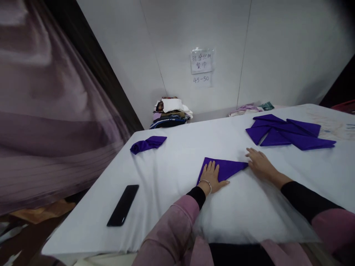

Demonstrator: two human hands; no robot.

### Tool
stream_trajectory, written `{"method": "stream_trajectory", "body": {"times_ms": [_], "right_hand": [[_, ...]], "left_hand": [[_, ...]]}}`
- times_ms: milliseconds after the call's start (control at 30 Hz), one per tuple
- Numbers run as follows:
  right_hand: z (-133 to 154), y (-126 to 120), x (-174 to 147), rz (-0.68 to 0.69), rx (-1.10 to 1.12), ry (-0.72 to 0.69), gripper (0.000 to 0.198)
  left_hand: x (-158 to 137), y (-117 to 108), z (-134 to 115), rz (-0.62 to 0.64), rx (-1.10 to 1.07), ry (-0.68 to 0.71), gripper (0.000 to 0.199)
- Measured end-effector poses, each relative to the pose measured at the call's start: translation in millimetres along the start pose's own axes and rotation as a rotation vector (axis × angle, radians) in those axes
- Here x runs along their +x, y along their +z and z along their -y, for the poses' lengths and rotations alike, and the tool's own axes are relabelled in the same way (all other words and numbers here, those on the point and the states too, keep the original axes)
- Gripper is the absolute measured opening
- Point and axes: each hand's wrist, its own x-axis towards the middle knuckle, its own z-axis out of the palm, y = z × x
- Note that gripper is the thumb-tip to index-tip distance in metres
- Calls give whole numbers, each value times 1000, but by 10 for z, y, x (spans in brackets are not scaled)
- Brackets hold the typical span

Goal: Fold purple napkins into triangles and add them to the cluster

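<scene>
A purple cloth napkin (pixel 229 169), folded to a long triangle, lies on the white-covered table in front of me. My left hand (pixel 211 176) rests flat on its wide end, fingers spread, with a thin bracelet at the wrist. At the napkin's narrow tip is my right hand (pixel 260 164), its fingers stretched forward and apart just beyond the point. The tip meets the thumb side of that hand; whether the thumb presses on it is hard to see.
A rolled purple napkin (pixel 148 144) lies at the far left, with a black phone (pixel 123 205) nearer me. Several folded purple napkins (pixel 288 131) overlap at the far right. Stacked cloths (pixel 172 112) stand behind the white table (pixel 177 159), below a handwritten sign (pixel 202 62). A pinkish curtain (pixel 55 103) hangs left.
</scene>
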Motion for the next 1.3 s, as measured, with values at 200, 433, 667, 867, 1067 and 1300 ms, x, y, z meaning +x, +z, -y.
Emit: {"method": "stream_trajectory", "body": {"times_ms": [200, 433, 667, 867, 1067, 1300], "right_hand": [[753, 66, -111, 178, 248, -293, 63], [343, 119, -115, 300, 167, -211, 66], [454, 23, 9, 210, 145, -164, 72], [1091, 74, 231, 297, 297, -348, 72], [1166, 213, 310, 339, 326, -310, 72], [1131, 297, 284, 293, 249, -342, 73]], "left_hand": [[-3, 11, -11, -21, 5, 1, 96], [-16, -2, -14, -20, -31, 1, 101], [-22, -10, -11, -1, -34, 4, 101], [-15, 15, -15, -23, -24, 27, 93], [3, 7, -2, -18, -43, 35, 99], [-210, 15, 106, -38, 4, 44, 93]]}}
